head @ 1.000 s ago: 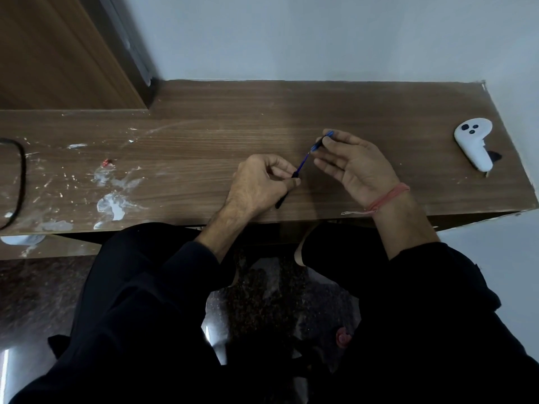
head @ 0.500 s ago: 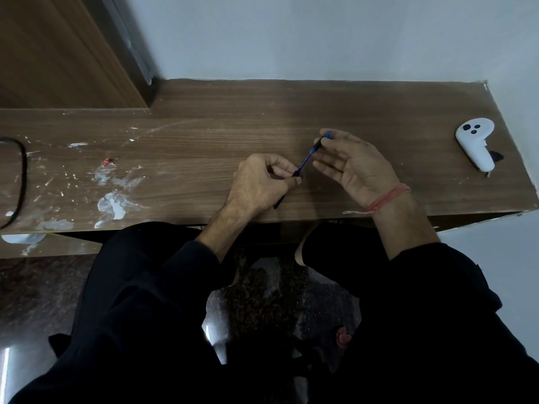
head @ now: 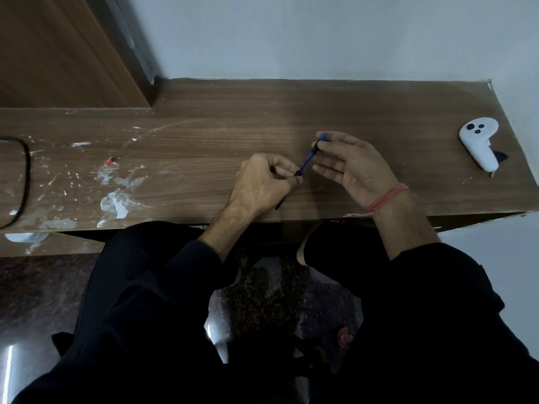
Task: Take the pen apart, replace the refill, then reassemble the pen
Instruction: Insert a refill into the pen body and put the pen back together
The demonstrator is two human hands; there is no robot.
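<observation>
A slim blue pen [head: 306, 161] lies slanted between my two hands, just above the wooden desk [head: 204, 147]. My left hand [head: 259, 185] is curled around its lower dark part, and a thin dark end [head: 279, 205] sticks out below that fist. My right hand [head: 354, 167] pinches the pen's upper blue end with thumb and fingertips, the other fingers spread. Whether the pen is in one piece or pulled apart, I cannot tell.
A white hand controller [head: 479, 142] lies at the desk's far right. White paint smears [head: 116, 199] and a small red scrap [head: 110, 161] mark the left part. A black cable loop [head: 24, 182] sits at the left edge. The wall runs behind the desk.
Both hands hold the pen in almost the same place; my right hand has shifted very slightly on the upper end.
</observation>
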